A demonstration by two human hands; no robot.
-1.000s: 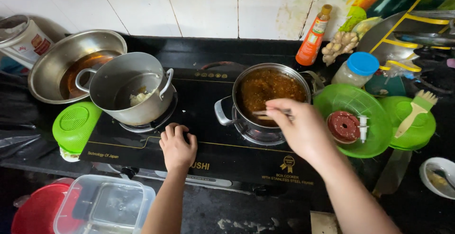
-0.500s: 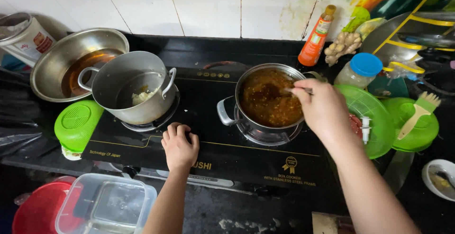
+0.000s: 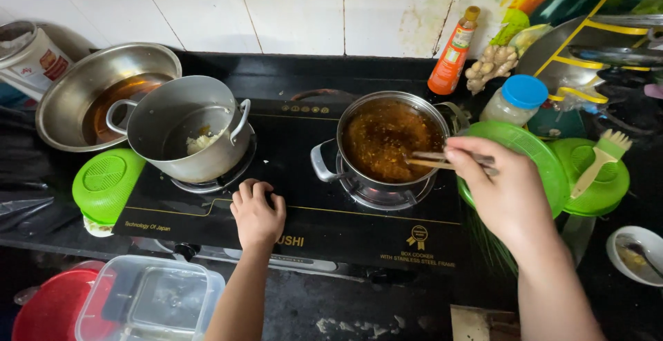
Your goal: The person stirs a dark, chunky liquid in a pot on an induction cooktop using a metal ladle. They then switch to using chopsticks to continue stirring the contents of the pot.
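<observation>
My right hand [image 3: 503, 190] grips a pair of wooden chopsticks [image 3: 428, 159] whose tips dip into the brown sauce in a steel pot [image 3: 387, 142] on the right burner of a black two-burner stove [image 3: 311, 210]. My left hand [image 3: 257, 214], fingers curled, rests on the stove's front panel between the burners. On the left burner stands a second steel pot [image 3: 185, 128], tilted, with a little pale food inside.
A steel bowl [image 3: 97, 92] with brown liquid sits at the back left, a green lid [image 3: 105, 183] in front of it. Green plates [image 3: 539, 161], a pastry brush [image 3: 599, 156], a blue-capped jar [image 3: 516, 99], an orange bottle [image 3: 452, 54] and ginger [image 3: 489, 66] lie right. Plastic containers [image 3: 148, 301] stand below.
My right hand has moved from over the pot to its right rim, chopsticks still in the sauce. My left hand stays on the stove.
</observation>
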